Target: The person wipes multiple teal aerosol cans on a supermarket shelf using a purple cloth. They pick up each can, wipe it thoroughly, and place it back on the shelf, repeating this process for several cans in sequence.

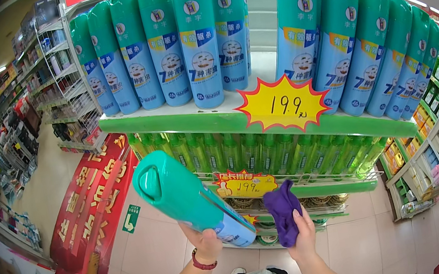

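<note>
My left hand (206, 243) grips an aerosol spray can (195, 202) with a green cap and blue body, tilted with its top towards the upper left. A bunched purple cloth (283, 213) is in my right hand (303, 234), a little to the right of the can and apart from it. Beyond both hands, similar spray cans (199, 44) stand upright in rows on the top shelf (172, 115). A gap in the row shows white shelf surface between the left group and the right group of cans (341, 47).
A yellow star-shaped price card (283, 103) is on the top shelf's front edge. Green bottles (257, 152) line the shelf below, with a second price card (245, 184). More store shelving (417, 173) stands at the right, and a red floor banner (92, 210) lies at the left.
</note>
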`<state>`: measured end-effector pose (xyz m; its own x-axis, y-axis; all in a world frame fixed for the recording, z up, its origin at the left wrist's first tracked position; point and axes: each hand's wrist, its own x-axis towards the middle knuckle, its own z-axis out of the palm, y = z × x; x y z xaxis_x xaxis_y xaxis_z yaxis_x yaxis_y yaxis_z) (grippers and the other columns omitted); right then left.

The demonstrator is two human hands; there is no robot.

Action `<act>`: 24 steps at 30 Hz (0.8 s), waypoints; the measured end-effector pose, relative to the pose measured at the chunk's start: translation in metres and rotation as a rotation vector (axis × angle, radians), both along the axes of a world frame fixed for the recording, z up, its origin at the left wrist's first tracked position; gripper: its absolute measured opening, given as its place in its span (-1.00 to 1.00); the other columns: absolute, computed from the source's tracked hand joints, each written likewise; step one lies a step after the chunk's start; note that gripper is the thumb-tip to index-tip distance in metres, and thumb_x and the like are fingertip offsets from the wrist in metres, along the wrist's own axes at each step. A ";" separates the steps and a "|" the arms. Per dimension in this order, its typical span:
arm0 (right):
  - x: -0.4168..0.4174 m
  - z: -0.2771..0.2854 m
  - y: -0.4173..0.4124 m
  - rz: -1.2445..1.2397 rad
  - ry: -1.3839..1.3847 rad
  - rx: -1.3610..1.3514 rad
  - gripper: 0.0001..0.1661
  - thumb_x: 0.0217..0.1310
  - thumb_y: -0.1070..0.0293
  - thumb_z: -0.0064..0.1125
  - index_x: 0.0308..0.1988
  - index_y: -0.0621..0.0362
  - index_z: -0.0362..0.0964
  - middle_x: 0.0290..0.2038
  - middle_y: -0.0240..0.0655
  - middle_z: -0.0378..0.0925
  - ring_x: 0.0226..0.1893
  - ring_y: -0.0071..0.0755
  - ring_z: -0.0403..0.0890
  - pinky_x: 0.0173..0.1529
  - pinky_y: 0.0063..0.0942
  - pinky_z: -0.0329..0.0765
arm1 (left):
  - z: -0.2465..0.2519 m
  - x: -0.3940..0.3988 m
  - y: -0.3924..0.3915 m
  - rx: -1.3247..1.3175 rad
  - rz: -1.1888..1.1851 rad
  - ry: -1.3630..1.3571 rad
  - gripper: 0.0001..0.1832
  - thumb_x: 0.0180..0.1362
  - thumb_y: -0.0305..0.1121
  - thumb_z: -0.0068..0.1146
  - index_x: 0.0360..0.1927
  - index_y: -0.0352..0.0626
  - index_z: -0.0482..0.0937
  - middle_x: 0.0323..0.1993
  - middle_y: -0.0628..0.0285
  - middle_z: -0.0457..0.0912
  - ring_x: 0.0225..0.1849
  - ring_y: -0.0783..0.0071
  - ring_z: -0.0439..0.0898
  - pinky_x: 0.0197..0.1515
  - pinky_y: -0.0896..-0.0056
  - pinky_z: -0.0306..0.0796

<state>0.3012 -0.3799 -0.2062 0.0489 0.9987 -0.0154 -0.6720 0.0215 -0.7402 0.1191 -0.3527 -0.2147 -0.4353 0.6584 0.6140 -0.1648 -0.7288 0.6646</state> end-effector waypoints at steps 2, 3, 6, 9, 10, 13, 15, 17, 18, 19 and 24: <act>-0.012 0.013 -0.006 0.067 -0.497 0.350 -0.38 0.33 0.23 -0.24 0.27 0.30 -0.06 0.25 -0.04 0.09 0.21 -0.12 0.24 0.25 -0.36 0.15 | -0.001 0.007 -0.003 -0.056 0.008 -0.014 0.00 0.02 0.16 0.12 0.27 -0.34 -0.11 0.16 0.06 0.21 0.14 0.31 0.29 0.13 0.29 0.24; -0.019 0.010 -0.002 0.063 -0.871 0.609 -0.36 0.32 0.20 -0.23 0.28 0.27 -0.07 0.28 0.04 -0.01 0.27 -0.06 0.12 0.28 -0.28 0.07 | -0.001 0.012 -0.005 -0.092 0.002 -0.020 0.00 0.02 0.16 0.11 0.27 -0.34 -0.10 0.17 0.05 0.20 0.14 0.30 0.29 0.14 0.29 0.24; -0.039 0.030 0.012 -0.059 -1.181 0.865 -0.35 0.30 0.15 -0.24 0.27 0.26 -0.05 0.26 0.14 -0.02 0.27 0.06 0.09 0.28 -0.22 0.06 | 0.007 0.021 -0.012 -0.124 -0.162 0.006 0.00 0.02 0.17 0.11 0.27 -0.33 -0.10 0.17 0.04 0.21 0.15 0.28 0.30 0.15 0.28 0.23; -0.043 0.040 0.025 0.202 -0.803 0.592 -0.42 0.35 0.11 -0.37 0.19 0.28 0.10 0.17 0.06 0.18 0.19 -0.07 0.24 0.23 -0.33 0.14 | 0.015 0.022 -0.015 -0.070 -0.277 0.033 -0.01 0.02 0.18 0.10 0.27 -0.33 -0.09 0.15 0.04 0.24 0.12 0.27 0.33 0.14 0.29 0.25; -0.041 0.032 0.031 0.343 -0.698 0.495 -0.43 0.37 0.10 -0.41 0.17 0.28 0.14 0.14 0.01 0.24 0.16 -0.13 0.27 0.21 -0.36 0.16 | 0.011 0.018 -0.015 -0.037 -0.277 0.069 -0.02 0.03 0.17 0.09 0.27 -0.33 -0.09 0.14 0.04 0.25 0.11 0.28 0.35 0.12 0.29 0.26; -0.033 -0.011 0.040 0.582 -0.661 0.251 -0.40 0.40 0.05 -0.50 0.11 0.28 0.23 0.06 -0.17 0.36 0.05 -0.35 0.37 0.16 -0.47 0.21 | 0.002 0.007 -0.013 -0.006 -0.237 0.085 -0.07 0.09 0.16 0.02 0.27 -0.33 -0.08 0.12 0.06 0.27 0.04 0.30 0.38 0.07 0.30 0.29; -0.026 -0.045 0.043 0.671 -0.667 0.131 -0.40 0.40 0.05 -0.48 0.10 0.29 0.25 0.06 -0.19 0.36 0.03 -0.35 0.39 0.15 -0.48 0.21 | -0.004 0.000 -0.008 -0.050 -0.200 0.076 -0.11 0.14 0.16 -0.06 0.27 -0.33 -0.07 0.11 0.08 0.28 0.02 0.31 0.39 0.05 0.30 0.30; -0.021 -0.058 0.041 0.757 -0.386 0.093 -0.34 0.31 -0.07 -0.25 0.18 0.20 0.13 0.11 -0.16 0.31 0.02 -0.32 0.42 0.12 -0.43 0.31 | -0.006 -0.008 -0.001 -0.141 -0.155 0.082 -0.15 0.18 0.16 -0.14 0.27 -0.33 -0.07 0.12 0.08 0.27 0.03 0.31 0.39 0.04 0.30 0.30; -0.018 -0.053 0.035 0.794 -0.249 -0.010 -0.29 0.26 -0.11 -0.16 0.21 0.16 0.09 0.12 -0.15 0.29 0.03 -0.31 0.41 0.12 -0.40 0.33 | -0.002 -0.007 0.001 -0.155 -0.117 0.036 -0.17 0.18 0.18 -0.19 0.27 -0.30 -0.06 0.10 0.06 0.29 0.00 0.28 0.42 0.03 0.28 0.33; -0.014 -0.052 0.031 0.825 -0.111 -0.113 -0.22 0.21 -0.14 -0.08 0.24 0.13 0.05 0.13 -0.14 0.28 0.05 -0.29 0.40 0.11 -0.36 0.36 | 0.004 -0.005 0.003 -0.168 -0.080 -0.010 -0.19 0.19 0.20 -0.25 0.27 -0.26 -0.05 0.07 0.05 0.31 -0.03 0.26 0.45 0.01 0.25 0.36; -0.030 -0.092 0.019 0.814 0.637 -0.275 -0.15 0.02 -0.21 0.10 0.17 0.09 0.13 0.05 -0.13 0.34 -0.06 -0.16 0.48 -0.02 -0.19 0.52 | 0.005 0.010 0.016 0.010 0.118 0.039 -0.16 0.17 0.20 -0.21 0.29 -0.25 -0.08 0.15 0.02 0.23 0.02 0.26 0.43 0.05 0.25 0.35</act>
